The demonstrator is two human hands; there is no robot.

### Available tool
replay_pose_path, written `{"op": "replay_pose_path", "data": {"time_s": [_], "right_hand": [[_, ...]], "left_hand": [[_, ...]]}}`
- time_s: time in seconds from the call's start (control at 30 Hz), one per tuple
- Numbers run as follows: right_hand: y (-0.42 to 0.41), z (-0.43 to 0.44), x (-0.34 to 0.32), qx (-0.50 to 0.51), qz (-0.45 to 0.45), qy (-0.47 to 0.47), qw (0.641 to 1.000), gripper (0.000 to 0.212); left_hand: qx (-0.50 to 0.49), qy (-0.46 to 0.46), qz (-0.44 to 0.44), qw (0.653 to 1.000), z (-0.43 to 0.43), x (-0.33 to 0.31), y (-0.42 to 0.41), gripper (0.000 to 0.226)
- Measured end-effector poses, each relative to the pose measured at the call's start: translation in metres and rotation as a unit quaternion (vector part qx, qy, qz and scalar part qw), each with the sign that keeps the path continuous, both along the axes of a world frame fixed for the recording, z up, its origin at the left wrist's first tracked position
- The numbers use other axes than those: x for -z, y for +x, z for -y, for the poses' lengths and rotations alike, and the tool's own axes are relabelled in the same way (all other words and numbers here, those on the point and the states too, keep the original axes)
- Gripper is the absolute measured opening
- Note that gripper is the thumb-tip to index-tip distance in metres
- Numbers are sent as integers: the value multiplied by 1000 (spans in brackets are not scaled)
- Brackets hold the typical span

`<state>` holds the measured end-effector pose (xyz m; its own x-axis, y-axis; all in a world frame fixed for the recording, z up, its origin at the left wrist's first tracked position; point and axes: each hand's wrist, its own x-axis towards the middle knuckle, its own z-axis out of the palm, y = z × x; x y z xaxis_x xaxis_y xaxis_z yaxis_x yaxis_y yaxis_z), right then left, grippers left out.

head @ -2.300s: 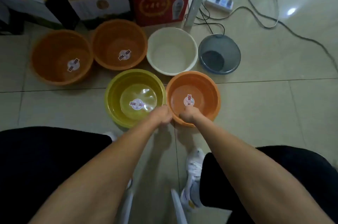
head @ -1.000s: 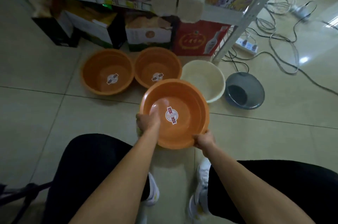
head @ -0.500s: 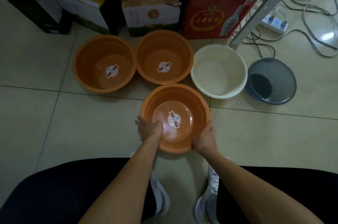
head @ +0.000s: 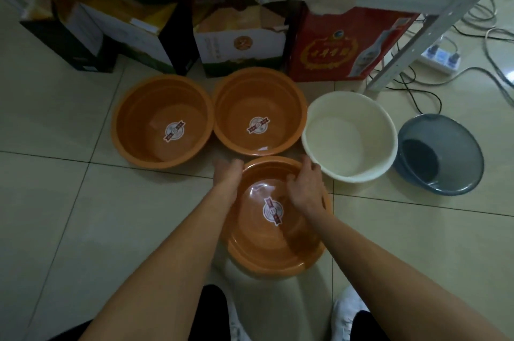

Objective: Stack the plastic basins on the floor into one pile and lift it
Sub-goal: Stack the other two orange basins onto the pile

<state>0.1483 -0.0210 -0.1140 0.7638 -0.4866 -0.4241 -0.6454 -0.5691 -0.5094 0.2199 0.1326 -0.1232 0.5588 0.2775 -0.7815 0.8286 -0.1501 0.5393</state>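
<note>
Hands [head: 267, 182] are gripping the far rim of the round orange plastic basin [head: 275, 243], which should be lowered level into the next orange one.

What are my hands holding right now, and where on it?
Both hands grip the nearest orange basin at its far rim: left hand on the far-left edge, right hand on the far-right edge.

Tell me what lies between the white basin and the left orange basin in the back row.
In the head view, one more orange basin lies between the white basin and the left orange basin; the three rims nearly touch.
</note>
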Motion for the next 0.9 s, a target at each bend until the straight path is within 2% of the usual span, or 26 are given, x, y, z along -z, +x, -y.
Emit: {"op": "replay_pose_path", "data": {"time_s": [0.1, 0.17, 0.2, 0.27, 0.33, 0.37, 0.47, 0.53, 0.57, 0.63, 0.7, 0.77, 0.83, 0.9], "right_hand": [[59, 4, 12, 37, -7, 107, 994, 58], [84, 6, 20, 3, -69, 124, 990, 63], [89, 6, 18, -4, -93, 121, 988, 58], [96, 9, 15, 41, -89, 109, 989, 43], [103, 16, 13, 150, -50, 139, 978, 34], [106, 18, 14, 197, -27, 167, 966, 36], [120, 18, 11, 286, -5, 252, 924, 52], [126, 15, 15, 302, -2, 311, 901, 57], [128, 12, 17, 303, -2, 340, 890, 59], [127, 7, 17, 314, 21, 388, 867, 35], [126, 6, 17, 327, 55, 426, 842, 12], [124, 7, 11, 326, 66, 415, 847, 17], [119, 12, 4, 327, 70, 404, 851, 27], [106, 16, -10, 330, 55, 386, 860, 23]], "left_hand": [[-13, -123, -21, 992, -1, 3, 31, 34], [-54, -190, -23, 980, -1, 1, 44, 22], [-85, -218, -22, 972, 0, 1, 47, 22], [-125, -262, -14, 957, 3, -5, 49, 37], [-150, -280, 8, 948, 7, -13, 49, 58], [-158, -285, 17, 945, 9, -18, 50, 61], [-181, -352, 39, 917, 19, -33, 58, 40], [-191, -383, 44, 903, 21, -41, 60, 33], [-191, -393, 45, 898, 19, -41, 60, 43], [-191, -399, 38, 896, 14, -37, 57, 71], [-174, -401, 44, 898, 14, -35, 55, 69], [-160, -400, 50, 901, 17, -39, 53, 66], [-150, -391, 61, 906, 21, -47, 52, 74], [-141, -369, 75, 916, 18, -57, 52, 82]]}}
